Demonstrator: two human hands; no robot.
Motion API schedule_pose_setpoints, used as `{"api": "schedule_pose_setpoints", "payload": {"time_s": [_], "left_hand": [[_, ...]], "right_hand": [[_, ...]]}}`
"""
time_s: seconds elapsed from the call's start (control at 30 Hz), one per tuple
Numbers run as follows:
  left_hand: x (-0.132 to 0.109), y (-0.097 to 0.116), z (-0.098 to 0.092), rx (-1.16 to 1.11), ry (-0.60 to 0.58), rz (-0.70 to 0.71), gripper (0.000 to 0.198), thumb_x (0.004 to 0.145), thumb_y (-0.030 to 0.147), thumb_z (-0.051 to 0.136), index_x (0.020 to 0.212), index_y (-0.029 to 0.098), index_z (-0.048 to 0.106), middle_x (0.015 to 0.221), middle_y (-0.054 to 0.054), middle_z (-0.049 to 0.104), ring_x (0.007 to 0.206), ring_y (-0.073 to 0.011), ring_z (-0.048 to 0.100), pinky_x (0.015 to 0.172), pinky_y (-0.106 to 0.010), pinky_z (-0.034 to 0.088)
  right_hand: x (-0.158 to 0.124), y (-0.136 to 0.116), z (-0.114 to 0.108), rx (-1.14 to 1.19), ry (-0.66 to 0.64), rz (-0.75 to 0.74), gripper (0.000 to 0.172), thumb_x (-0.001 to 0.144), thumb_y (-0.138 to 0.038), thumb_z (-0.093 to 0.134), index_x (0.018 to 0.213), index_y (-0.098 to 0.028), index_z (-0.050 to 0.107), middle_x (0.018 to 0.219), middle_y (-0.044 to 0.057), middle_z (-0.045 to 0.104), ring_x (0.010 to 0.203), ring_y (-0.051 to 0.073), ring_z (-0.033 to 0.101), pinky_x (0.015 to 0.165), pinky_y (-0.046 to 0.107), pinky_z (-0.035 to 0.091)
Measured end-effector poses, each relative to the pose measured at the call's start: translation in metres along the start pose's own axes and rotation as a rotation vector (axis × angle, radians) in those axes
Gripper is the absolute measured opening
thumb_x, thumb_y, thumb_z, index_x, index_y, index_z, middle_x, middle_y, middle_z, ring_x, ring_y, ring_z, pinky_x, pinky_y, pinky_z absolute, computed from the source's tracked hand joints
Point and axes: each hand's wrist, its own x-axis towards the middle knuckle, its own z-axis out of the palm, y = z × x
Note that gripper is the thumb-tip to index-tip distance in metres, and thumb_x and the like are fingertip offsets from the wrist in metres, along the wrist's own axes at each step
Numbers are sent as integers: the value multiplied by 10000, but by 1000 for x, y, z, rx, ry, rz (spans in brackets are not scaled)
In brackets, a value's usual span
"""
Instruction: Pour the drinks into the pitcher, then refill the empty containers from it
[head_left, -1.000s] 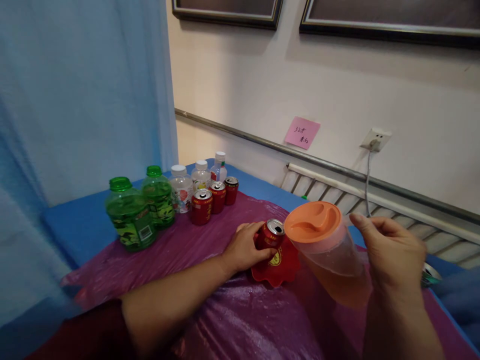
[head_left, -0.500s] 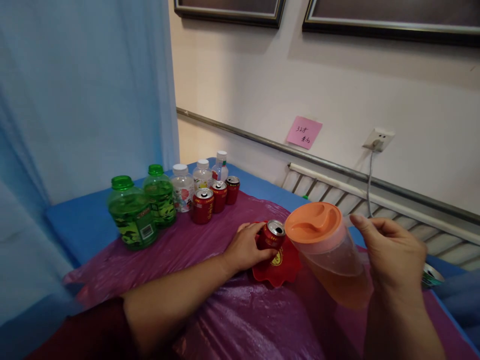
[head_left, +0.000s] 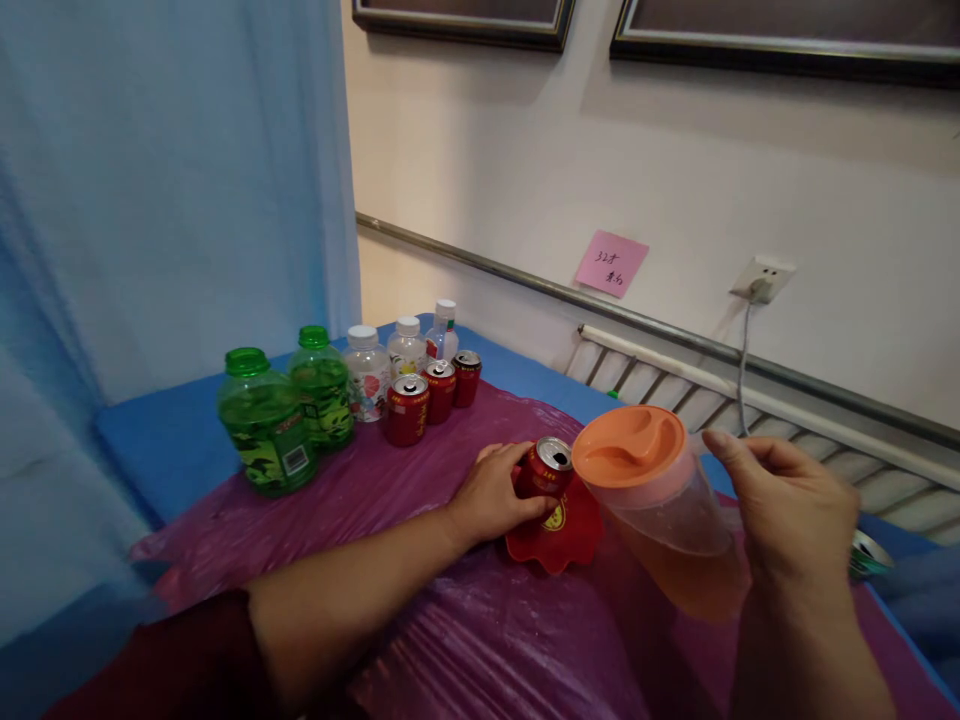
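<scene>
My left hand (head_left: 496,497) is closed around a red drink can (head_left: 541,478), its silver top showing an open hole. The can stands on a red scalloped mat (head_left: 553,550) with a yellow emblem. My right hand (head_left: 799,510) grips the handle of a clear pitcher (head_left: 679,545) with an orange lid (head_left: 630,446). Brownish liquid fills its lower part, and the pitcher tilts toward the can, its lid edge close beside the can's top. No stream of liquid shows between them.
Several red cans (head_left: 407,412) stand behind on purple plastic sheeting (head_left: 450,610), along with green bottles (head_left: 266,430) and white-capped clear bottles (head_left: 367,375). Another can (head_left: 870,553) lies at the right. A radiator (head_left: 675,390) and a plugged socket (head_left: 762,280) line the wall; a blue curtain (head_left: 172,180) hangs left.
Almost nothing differs. The whole view has shifted slightly, while both hands keep their hold on the can and the pitcher.
</scene>
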Motion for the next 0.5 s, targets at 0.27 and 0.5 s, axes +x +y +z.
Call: {"api": "schedule_pose_setpoints", "payload": {"time_s": [0.27, 0.5], "left_hand": [[1, -3, 2, 0, -5, 9, 701, 670, 387, 901, 1311, 241, 658, 1294, -64, 739, 1215, -343, 651, 1121, -471, 404], [-1, 3, -1, 0, -11, 2, 694, 675, 412, 896, 1302, 218, 670, 1256, -75, 751, 1180, -348, 658, 1086, -480, 428]], "right_hand": [[0, 1, 0, -8, -11, -20, 484, 597, -646, 848, 663, -191, 699, 555, -41, 516, 558, 122, 434, 496, 269, 309], [3, 8, 3, -26, -14, -26, 503, 604, -668, 855, 718, -191, 738, 578, -40, 552, 568, 129, 464, 520, 279, 318]]}}
